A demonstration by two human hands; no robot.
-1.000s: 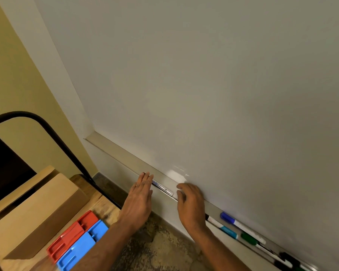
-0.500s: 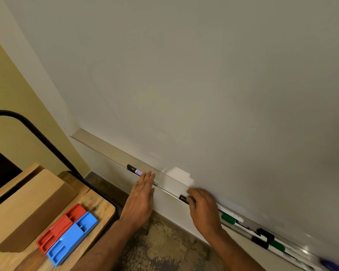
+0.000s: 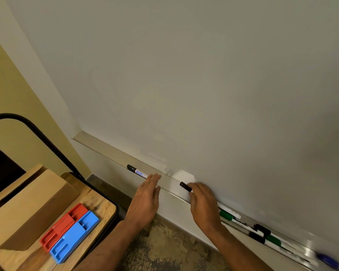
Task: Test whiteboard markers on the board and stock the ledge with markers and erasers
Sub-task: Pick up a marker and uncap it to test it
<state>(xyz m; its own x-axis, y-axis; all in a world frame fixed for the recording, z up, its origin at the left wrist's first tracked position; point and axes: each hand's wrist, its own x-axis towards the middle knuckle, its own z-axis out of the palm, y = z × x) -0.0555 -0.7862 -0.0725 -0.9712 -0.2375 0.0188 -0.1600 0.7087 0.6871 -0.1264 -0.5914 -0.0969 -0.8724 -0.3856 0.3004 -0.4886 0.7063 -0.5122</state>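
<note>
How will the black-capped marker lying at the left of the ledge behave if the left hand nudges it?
The black-capped marker looks round and rigid, so it will probably roll or slide as one piece. The ledge seems shallow, so a push outward might tip it off. The left hand, flat and open, likely moves it easily.

I see my left hand (image 3: 146, 200) flat by the ledge (image 3: 114, 153), fingers touching a black marker (image 3: 137, 171). My right hand (image 3: 203, 202) holds another black marker (image 3: 185, 186). Red eraser (image 3: 64, 225) and blue eraser (image 3: 74, 236) lie on the surface (image 3: 100, 208).
</note>
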